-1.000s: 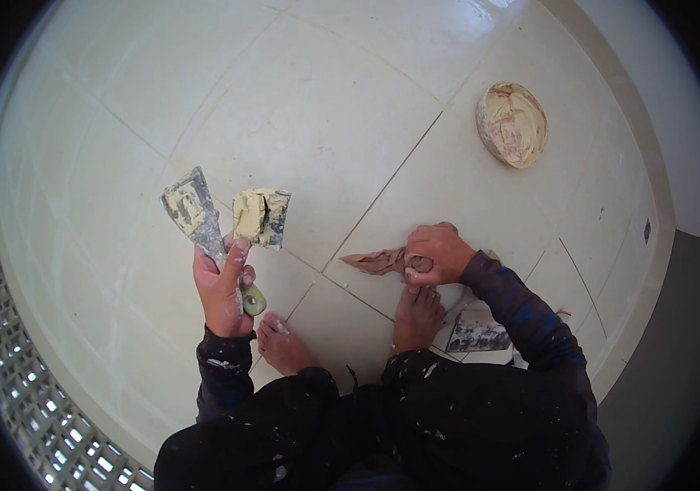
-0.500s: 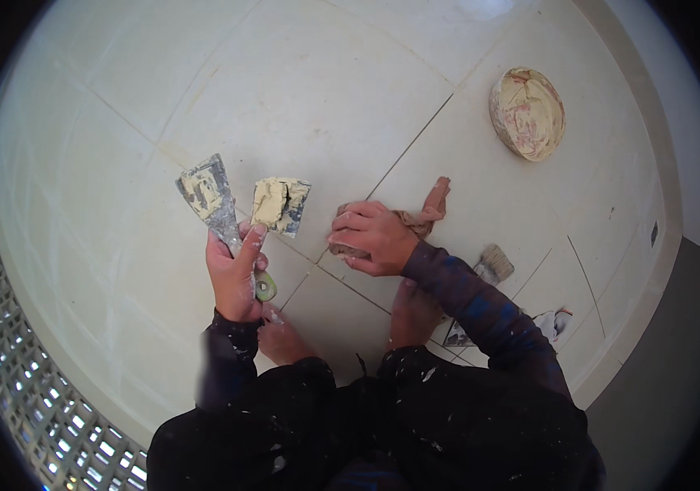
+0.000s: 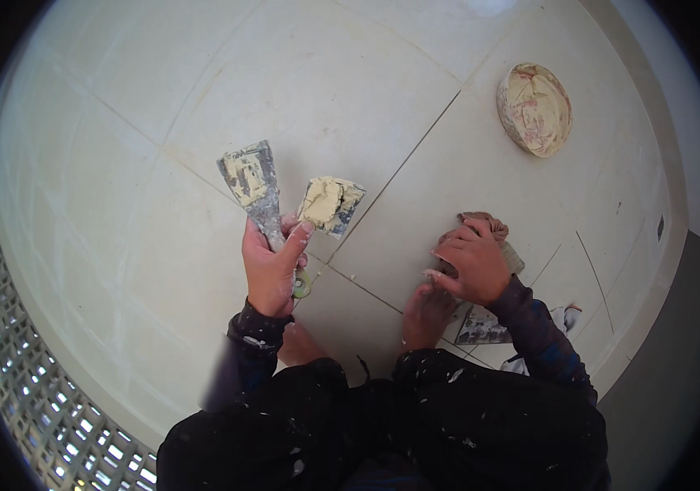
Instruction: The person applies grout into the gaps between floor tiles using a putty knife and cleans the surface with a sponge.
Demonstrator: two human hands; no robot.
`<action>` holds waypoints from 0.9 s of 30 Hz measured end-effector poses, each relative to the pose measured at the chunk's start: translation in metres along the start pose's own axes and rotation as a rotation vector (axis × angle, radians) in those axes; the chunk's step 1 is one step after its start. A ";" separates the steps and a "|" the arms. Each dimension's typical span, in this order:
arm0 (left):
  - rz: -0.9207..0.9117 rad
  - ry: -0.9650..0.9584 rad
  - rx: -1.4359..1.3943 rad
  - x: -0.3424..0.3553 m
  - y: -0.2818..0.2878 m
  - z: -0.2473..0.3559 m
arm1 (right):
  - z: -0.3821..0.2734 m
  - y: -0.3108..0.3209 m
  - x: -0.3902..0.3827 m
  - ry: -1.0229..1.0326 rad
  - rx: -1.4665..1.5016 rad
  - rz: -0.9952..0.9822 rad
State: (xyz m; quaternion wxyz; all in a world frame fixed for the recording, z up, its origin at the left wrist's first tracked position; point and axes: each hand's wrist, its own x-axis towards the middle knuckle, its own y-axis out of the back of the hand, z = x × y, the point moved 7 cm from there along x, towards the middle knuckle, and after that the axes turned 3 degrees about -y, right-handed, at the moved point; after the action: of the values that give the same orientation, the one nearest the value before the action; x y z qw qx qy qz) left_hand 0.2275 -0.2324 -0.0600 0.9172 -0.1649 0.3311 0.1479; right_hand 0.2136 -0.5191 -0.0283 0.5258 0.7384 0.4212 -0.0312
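Note:
In my left hand are a putty knife, its blade smeared with cream filler, and a small square spreader carrying a thick lump of the same paste. The knife's green handle end shows below the fingers. Over by my right foot, my right hand has its fingers curled over a crumpled brown rag at floor level; the palm hides part of the cloth. A brush lies just beyond that hand, mostly covered by it.
A round tub of cream filler stands at the far right on the pale tiled floor. Beside my right forearm lies a dark, paste-stained flat plate. A perforated grey lattice borders the left; a raised edge curves along the right.
My right hand has moved right with the rag, from the tile joint to beside the brush. My left hand, with knife and spreader, appears slightly farther right.

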 end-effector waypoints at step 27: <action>-0.523 -0.530 1.465 0.112 -0.241 -0.040 | 0.092 -0.007 -0.044 -0.474 2.045 0.928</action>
State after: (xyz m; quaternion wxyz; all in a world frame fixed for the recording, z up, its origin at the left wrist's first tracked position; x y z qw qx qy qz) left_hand 0.3791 -0.4477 -0.1131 0.8449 0.4444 0.0670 -0.2902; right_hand 0.2170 -0.6185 -0.0535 -0.2932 0.8797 -0.2235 -0.3003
